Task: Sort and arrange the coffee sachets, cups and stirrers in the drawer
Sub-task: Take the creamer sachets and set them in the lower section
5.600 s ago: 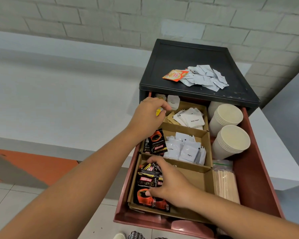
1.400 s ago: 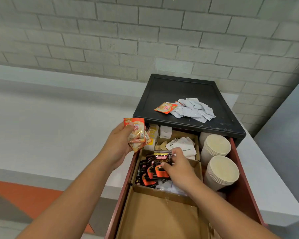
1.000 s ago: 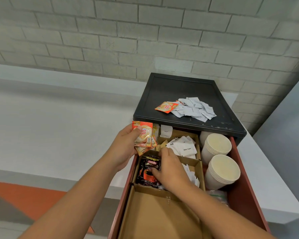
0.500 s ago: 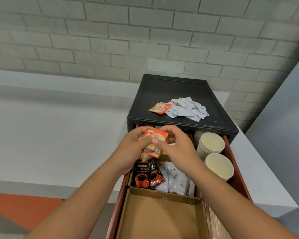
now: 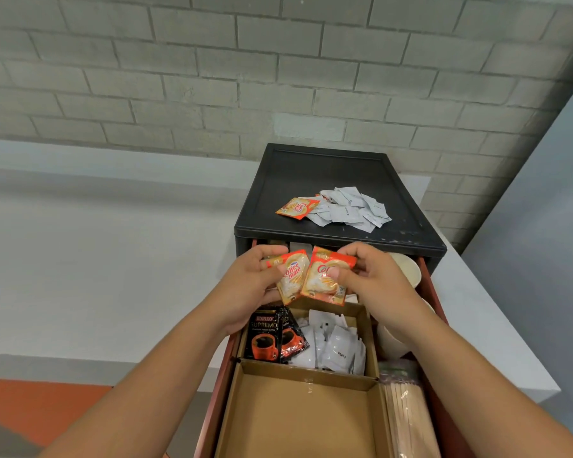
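Both hands are up over the back half of the drawer (image 5: 216, 411), and each one has a creamer packet. The left hand (image 5: 252, 285) pinches a Coffee-mate sachet (image 5: 291, 276), thumb on the printed face and fingers curled behind. An orange edge peeks out behind it near the fingertips (one more packet or a fold, I cannot tell). The right hand (image 5: 376, 282) pinches a second creamer sachet (image 5: 323, 280) the same way, thumb on the front and fingers wrapped behind the top corner. The two packets hang side by side, edges touching or just overlapping, above the drawer's rear compartment, which they mostly hide.

Down inside the drawer, the middle cardboard compartment holds black Kopiko sachets (image 5: 267, 338) standing at its left end, with white sachets (image 5: 336, 347) packed against them to the right. The front compartment (image 5: 298, 421) sits nearest the camera. Along the drawer's right side, a bag of wooden stirrers (image 5: 407, 411) lies at the front, and paper cups (image 5: 407, 271) show behind the right wrist, further back. Above the drawer, on the black cabinet top (image 5: 295, 173), a loose pile of white packets (image 5: 354, 208) lies with one orange creamer packet (image 5: 296, 208) at its left edge.
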Demonstrator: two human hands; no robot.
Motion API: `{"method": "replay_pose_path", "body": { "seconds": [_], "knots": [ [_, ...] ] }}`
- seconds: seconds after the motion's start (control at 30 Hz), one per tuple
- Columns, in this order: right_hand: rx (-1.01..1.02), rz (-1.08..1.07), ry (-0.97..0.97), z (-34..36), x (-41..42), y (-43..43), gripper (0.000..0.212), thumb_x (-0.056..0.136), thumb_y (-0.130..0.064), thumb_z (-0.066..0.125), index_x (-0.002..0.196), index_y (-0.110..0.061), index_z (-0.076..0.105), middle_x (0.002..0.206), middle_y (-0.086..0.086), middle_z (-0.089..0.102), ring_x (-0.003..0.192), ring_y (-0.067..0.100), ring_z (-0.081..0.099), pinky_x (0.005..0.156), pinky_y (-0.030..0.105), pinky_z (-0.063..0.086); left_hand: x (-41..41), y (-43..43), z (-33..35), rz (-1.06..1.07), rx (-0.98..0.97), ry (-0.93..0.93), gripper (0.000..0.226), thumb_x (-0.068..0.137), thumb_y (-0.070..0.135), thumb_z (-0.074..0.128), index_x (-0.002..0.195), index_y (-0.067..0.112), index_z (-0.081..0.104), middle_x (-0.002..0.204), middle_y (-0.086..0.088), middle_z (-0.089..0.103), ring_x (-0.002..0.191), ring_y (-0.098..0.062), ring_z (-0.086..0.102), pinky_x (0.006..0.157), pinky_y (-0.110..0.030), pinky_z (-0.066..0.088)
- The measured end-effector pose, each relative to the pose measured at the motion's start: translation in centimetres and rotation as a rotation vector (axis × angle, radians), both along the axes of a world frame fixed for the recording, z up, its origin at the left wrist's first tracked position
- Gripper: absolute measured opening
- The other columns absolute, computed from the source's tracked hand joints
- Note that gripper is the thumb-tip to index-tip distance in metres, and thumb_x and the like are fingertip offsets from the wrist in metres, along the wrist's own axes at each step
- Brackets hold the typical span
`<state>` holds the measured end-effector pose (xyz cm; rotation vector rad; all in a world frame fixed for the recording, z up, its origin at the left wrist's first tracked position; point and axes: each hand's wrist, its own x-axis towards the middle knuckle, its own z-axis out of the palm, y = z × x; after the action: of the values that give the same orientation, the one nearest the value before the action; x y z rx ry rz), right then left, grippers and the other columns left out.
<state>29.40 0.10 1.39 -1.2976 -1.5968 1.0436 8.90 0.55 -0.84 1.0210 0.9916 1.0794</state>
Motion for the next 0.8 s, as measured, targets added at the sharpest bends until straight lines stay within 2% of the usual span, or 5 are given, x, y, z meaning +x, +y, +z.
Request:
{"method": "replay_pose_path", "body": {
  "seconds": [0.27,0.43,0.53,0.73,0.8],
  "knots": [
    [-0.043,0.038,-0.035,-1.2,-1.4,-0.6,0.015,0.087,-0.011,0.07,0.093,-0.017,0.059,0.106,0.008,0.066,0.094,0.022,0.067,0.076,0.041,0.06,0.7,-0.5,-0.3,-0.02,0.065,0.133,0.022,0.094,0.003,0.06,0.095,0.02,0.074,0.1,-0.005,0.073,0.092,-0.021,0.074,0.067,-0.028,0.059],
    [0.017,0.013,-0.041,-1.8,-1.4,-0.8,0.028,0.084,-0.011,0.074,0.092,-0.024,0.051,0.101,-0.002,0.068,0.086,0.022,0.067,0.064,0.03,0.058,0.6,-0.8,-0.3,-0.08,0.021,0.084,0.021,0.097,0.008,0.056,0.107,0.018,0.072,0.105,-0.005,0.073,0.098,-0.022,0.072,0.076,-0.034,0.06],
    [0.035,0.011,-0.074,-1.9,-1.4,-0.8,0.033,0.081,-0.012,0.076,0.095,-0.029,0.051,0.098,-0.006,0.068,0.085,0.025,0.066,0.07,0.038,0.06,0.7,-1.0,-0.4,-0.073,0.092,0.203,0.018,0.092,0.012,0.066,0.109,0.019,0.068,0.106,-0.004,0.073,0.097,-0.023,0.072,0.081,-0.039,0.06],
    [0.033,0.078,-0.176,-1.9,-1.3,-1.1,0.023,0.085,-0.027,0.072,0.104,-0.032,0.06,0.1,-0.011,0.064,0.087,0.0,0.063,0.065,0.016,0.054,1.0,-1.0,-0.3,-0.011,0.162,0.321,0.015,0.091,0.009,0.068,0.097,0.022,0.067,0.103,-0.003,0.071,0.09,-0.022,0.073,0.075,-0.041,0.062],
    [0.037,0.094,-0.205,-1.9,-1.3,-1.1,0.016,0.086,-0.026,0.071,0.102,-0.026,0.065,0.095,-0.009,0.064,0.085,0.002,0.063,0.068,0.02,0.055,1.0,-1.1,-0.3,-0.025,0.186,0.365,0.014,0.09,0.009,0.069,0.097,0.021,0.067,0.102,-0.003,0.07,0.09,-0.023,0.073,0.077,-0.046,0.062]
  ]
}}
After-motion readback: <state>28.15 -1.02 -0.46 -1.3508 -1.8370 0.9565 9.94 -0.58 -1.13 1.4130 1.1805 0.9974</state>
